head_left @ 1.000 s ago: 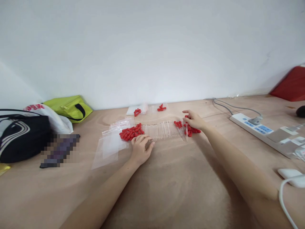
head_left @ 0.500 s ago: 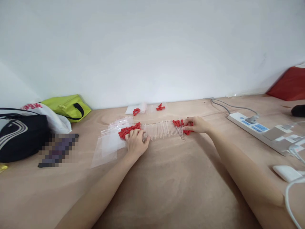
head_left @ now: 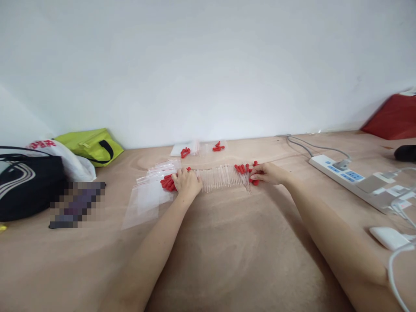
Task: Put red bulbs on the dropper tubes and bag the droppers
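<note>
A row of thin clear tubes (head_left: 219,178) lies side by side on the wooden table. At its left end is a pile of red bulb-shaped pieces (head_left: 167,183), with my left hand (head_left: 188,185) curled over its right part. That hand's fingertips are partly hidden, and what they hold cannot be made out. Several red pieces (head_left: 241,168) rest on the right end of the row, where a few tubes lie askew. Beside them, my right hand (head_left: 269,174) has thumb and fingers closed around a red piece (head_left: 255,182), with more red showing above the fingers.
Clear zip bags (head_left: 147,201) lie left of the pile. Farther back, two small red groups (head_left: 185,152) (head_left: 218,147) rest on bags near the wall. A power strip (head_left: 338,171) with cables and a white adapter (head_left: 388,238) is at right; bags (head_left: 91,147) stand at left.
My left hand has shifted slightly up, its fingers now more curled and covering more of the red pile's right side. My right hand has stayed nearly in place by the red pieces.
</note>
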A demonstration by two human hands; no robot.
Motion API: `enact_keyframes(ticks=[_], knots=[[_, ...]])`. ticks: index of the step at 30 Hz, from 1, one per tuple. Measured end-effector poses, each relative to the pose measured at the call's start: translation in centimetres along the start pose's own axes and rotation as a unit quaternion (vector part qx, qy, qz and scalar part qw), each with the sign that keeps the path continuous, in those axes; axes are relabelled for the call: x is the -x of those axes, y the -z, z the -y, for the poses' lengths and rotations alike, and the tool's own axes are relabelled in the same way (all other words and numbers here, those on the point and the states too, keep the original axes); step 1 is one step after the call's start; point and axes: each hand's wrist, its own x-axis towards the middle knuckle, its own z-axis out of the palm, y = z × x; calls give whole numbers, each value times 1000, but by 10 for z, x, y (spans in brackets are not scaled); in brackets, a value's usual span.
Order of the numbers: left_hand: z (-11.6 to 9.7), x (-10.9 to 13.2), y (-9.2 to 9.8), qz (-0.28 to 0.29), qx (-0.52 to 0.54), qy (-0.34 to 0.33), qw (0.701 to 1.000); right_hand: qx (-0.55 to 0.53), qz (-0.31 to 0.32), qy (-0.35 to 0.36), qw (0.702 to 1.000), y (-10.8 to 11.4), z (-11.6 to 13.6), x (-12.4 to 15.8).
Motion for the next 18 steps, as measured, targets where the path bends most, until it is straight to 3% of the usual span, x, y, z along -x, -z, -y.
enact_keyframes(ticks=[7, 13, 18], knots=[[-3, -3, -3, -9, -18, -16, 1000, -123, -80, -66, 987, 4, 13, 1], [-9, -3, -2, 22, -53, -20, 998, -207, -148, -45, 966, -5, 27, -4], [-9, 4, 9, -40, 8, -59, 997, -175, -252, -14, 952, -31, 47, -13]])
